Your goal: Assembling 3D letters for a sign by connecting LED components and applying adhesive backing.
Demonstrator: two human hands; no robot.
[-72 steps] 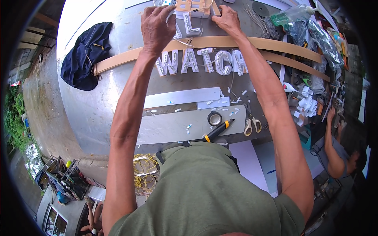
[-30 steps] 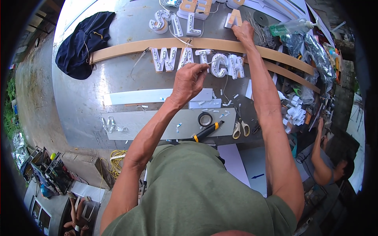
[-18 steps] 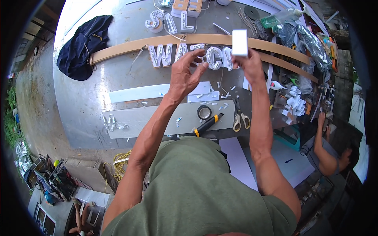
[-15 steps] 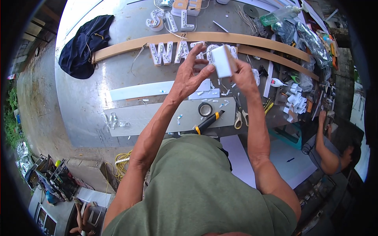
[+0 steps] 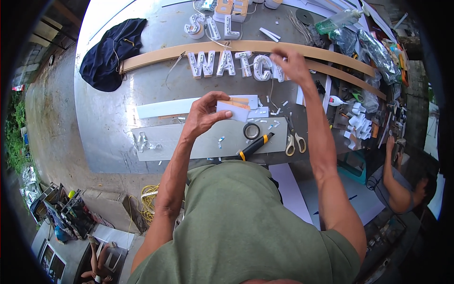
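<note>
Right now the left hand (image 5: 204,116) is raised over the grey metal desk (image 5: 113,118), its thumb and fingers pinched on a small white block (image 5: 232,110) with a tan upper edge, which it holds just above the desk's middle. Further out, the right hand (image 5: 292,65) reaches to the row of white channel letters (image 5: 231,65), its fingers curled at the right end of the row; whether it grips a letter or only touches it cannot be told. That row lies along the near side of a long curved wooden strip (image 5: 236,47), and a second such strip (image 5: 345,75) runs off to the right. Beyond the strip stand a few more white letters (image 5: 213,27). Under the left hand lie a white strip (image 5: 165,108) and a grey flat panel (image 5: 189,142); on the panel rest a roll of tape (image 5: 251,131), a yellow-and-black utility knife (image 5: 254,146) and, just to the right, a pair of scissors (image 5: 295,142). Small white offcuts are scattered around them. A dark blue cloth (image 5: 109,52) is bunched at the desk's far left corner. At the right edge another person (image 5: 406,184) leans beside the cluttered end of the desk, one arm stretched up toward it.
</note>
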